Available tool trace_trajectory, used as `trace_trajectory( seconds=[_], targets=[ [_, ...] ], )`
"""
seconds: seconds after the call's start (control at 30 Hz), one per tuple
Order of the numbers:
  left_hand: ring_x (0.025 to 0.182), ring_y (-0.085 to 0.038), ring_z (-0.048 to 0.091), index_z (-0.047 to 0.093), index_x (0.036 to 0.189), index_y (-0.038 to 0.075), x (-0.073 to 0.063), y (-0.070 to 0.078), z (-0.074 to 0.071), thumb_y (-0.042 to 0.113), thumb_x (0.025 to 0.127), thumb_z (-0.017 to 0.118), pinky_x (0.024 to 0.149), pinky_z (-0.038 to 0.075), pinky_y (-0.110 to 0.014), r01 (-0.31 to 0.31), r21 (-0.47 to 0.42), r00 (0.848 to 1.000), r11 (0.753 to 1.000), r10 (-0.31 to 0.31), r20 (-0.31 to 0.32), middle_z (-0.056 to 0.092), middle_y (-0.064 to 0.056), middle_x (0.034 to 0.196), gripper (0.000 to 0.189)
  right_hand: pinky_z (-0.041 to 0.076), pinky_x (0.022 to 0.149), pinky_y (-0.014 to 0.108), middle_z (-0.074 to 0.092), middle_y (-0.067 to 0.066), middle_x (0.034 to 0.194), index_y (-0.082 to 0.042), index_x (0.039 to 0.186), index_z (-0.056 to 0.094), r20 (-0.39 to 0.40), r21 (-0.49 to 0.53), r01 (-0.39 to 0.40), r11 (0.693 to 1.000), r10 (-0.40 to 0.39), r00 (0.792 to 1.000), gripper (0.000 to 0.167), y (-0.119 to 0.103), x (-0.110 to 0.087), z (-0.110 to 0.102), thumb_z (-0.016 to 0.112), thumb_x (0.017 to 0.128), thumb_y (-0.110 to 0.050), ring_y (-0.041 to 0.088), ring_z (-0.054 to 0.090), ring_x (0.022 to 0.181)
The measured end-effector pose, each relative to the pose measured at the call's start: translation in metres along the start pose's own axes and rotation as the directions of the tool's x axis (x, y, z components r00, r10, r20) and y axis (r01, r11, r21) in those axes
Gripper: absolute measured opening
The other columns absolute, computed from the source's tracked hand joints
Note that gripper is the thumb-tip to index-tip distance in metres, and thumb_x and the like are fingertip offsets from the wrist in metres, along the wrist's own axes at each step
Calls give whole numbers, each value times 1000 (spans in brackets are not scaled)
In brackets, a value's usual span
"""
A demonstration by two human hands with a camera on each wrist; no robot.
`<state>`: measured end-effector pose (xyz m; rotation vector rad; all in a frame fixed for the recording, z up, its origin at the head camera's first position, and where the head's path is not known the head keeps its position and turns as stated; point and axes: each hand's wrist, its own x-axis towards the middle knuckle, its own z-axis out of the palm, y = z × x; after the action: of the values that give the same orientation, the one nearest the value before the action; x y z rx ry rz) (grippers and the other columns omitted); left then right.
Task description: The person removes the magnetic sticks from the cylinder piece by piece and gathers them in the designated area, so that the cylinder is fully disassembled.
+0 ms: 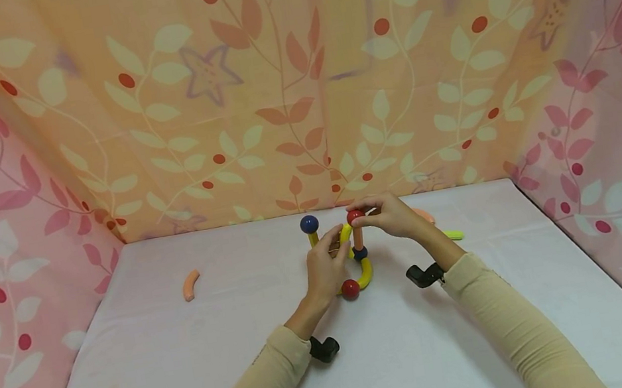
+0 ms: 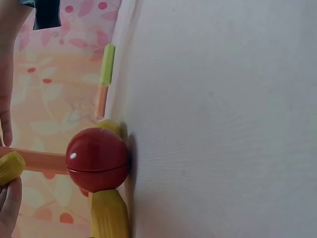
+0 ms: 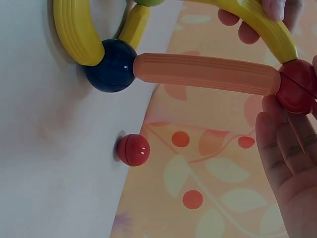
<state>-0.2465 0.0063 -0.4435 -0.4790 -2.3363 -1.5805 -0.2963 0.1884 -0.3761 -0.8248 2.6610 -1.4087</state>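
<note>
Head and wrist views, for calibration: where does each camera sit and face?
Head: on the head, facing forward and down; left hand, right hand, sleeves show.
Left wrist: on that wrist, facing a red ball; both hands partly show.
Right wrist: likewise, facing the salmon rod; both hands partly show.
Head, right wrist share that rod.
</note>
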Motion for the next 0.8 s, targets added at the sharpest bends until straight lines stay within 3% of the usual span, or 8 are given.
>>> trace_trajectory(
  seconds=[0.23,0.5,0.8],
  targets=[
    [97,-25,70,60,128,1,0,4,-3,11,93,65,84,58,-26,68,19,997,997,-69,28,71,-15,112,36,54,92,46,70,16,110,-2,119,68,-11,-27,-10,1000,9,1000,35,-1,0,0,71,88,-19,27,64,101],
    [93,-24,68,64,124,2,-3,5,-3,11,91,67,80,58,-27,179,10,980,984,-179,83,71,-14,109,34,55,91,44,69,16,113,-2,120,67,-48,-36,-27,999,25,999,36,5,0,-1,71,89,-19,29,64,103],
    [91,-22,68,67,121,3,-7,5,-12,12,90,68,79,58,-28,167,25,978,986,-169,124,72,-12,102,32,54,92,46,69,16,112,-1,120,67,-74,-24,-38,999,36,997,35,5,0,-1,70,90,-19,30,63,103]
  ],
)
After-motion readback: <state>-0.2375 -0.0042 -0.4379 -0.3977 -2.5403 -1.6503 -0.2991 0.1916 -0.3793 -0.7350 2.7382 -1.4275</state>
